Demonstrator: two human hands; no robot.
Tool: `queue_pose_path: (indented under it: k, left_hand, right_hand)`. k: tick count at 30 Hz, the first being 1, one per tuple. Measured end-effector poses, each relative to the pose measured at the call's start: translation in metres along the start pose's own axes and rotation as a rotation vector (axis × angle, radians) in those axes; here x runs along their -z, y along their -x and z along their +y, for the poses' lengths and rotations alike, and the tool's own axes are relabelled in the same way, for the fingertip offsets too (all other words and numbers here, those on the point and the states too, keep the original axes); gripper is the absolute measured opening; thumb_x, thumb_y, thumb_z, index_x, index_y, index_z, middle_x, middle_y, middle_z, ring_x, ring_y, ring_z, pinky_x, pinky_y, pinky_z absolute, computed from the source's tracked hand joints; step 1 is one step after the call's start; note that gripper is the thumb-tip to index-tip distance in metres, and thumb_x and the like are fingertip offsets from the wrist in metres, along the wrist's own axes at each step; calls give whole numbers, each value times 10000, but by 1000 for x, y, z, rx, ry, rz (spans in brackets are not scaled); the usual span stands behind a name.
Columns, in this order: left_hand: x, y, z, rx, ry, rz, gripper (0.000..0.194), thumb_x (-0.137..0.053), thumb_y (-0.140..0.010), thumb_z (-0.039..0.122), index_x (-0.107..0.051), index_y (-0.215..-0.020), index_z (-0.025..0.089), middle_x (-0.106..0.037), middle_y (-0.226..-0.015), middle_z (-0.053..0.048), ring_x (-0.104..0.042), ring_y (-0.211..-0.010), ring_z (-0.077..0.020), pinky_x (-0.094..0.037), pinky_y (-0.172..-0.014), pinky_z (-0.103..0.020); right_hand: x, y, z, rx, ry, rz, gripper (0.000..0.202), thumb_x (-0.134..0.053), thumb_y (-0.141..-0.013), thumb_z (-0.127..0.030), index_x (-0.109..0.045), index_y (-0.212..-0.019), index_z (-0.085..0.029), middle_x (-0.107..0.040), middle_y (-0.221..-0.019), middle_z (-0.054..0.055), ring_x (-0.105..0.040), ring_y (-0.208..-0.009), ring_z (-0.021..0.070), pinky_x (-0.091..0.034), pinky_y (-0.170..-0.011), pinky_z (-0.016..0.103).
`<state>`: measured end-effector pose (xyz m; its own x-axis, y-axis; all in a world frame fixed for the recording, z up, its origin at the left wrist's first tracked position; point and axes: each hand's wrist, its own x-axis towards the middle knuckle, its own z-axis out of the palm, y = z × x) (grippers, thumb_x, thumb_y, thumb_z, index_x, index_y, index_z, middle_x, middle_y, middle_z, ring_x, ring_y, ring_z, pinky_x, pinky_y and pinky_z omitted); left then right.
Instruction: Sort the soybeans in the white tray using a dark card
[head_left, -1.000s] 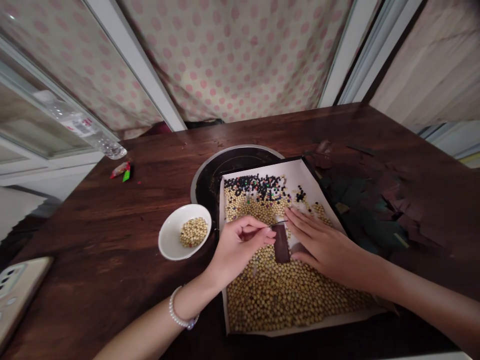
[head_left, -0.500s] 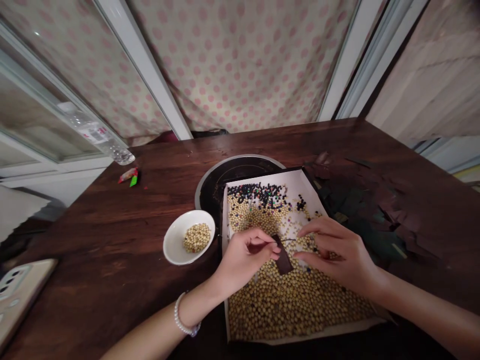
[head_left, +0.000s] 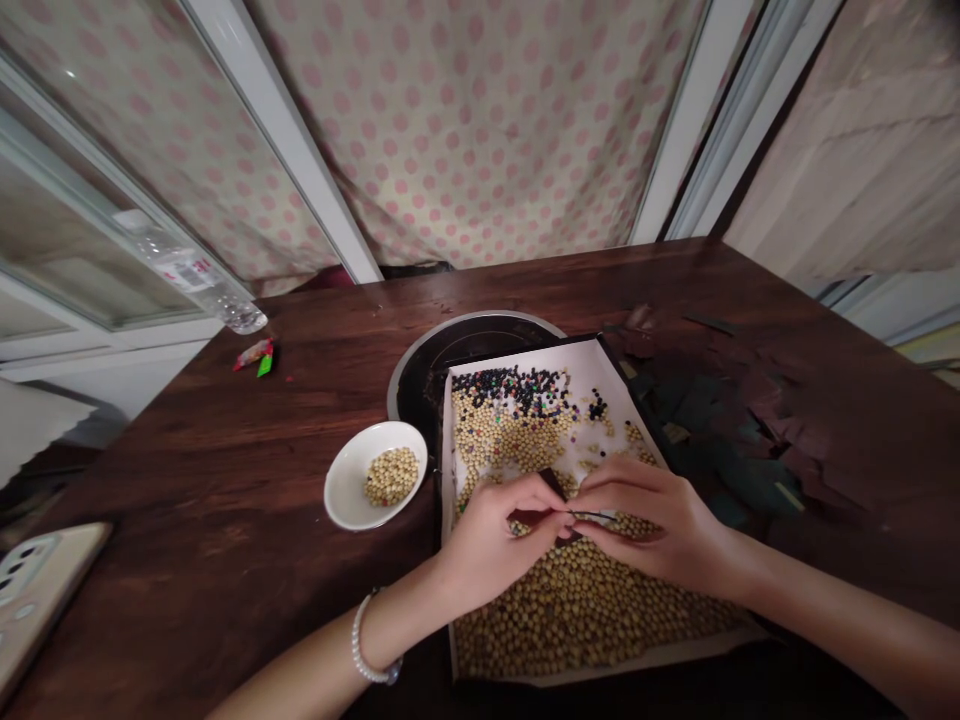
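Note:
Over a shallow white-lined box [head_left: 585, 362], my left hand [head_left: 487, 540] and my right hand [head_left: 664, 515] meet fingertip to fingertip. Both are closed in a pinch on a thin dark cord [head_left: 596, 515], whose free end lies across the right fingers. A flat dark brown rectangular piece [head_left: 553, 482] shows behind and below the left fingertips, partly hidden by them; whether the cord is fixed to it I cannot tell. Tan round beads [head_left: 577, 615] fill the near part of the box. Black beads [head_left: 517, 388], with a few coloured ones, gather along its far edge.
A white bowl [head_left: 341, 490] with some tan beads stands left of the box. Behind is a round black plate [head_left: 420, 365]. Dark scraps [head_left: 750, 440] lie to the right. A plastic bottle [head_left: 191, 275], a small wrapper [head_left: 255, 355] and a phone [head_left: 56, 570] are at left.
My right hand has moved left and closed at my left fingertips, pinching the cord. My left hand has shifted slightly right and down, covering more of the brown piece.

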<state>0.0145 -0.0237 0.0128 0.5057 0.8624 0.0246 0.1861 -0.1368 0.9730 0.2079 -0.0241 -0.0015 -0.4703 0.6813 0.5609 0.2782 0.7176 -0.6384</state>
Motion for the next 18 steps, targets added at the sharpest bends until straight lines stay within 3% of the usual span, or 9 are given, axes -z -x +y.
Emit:
queue_pose_path:
  k: [18]
  left_hand:
    - [3,-1,4,113,179,-46,56,-588,-795,144,-631,-790,109,-696,-738,-53,-676,-704,-123,-538,-663,-215]
  right_hand:
    - [2,-1,-2,19,57,3,139,-590,-760,-52,-614,-843,-161,-627,-770,54,-567,-713,140,-483,-620,290]
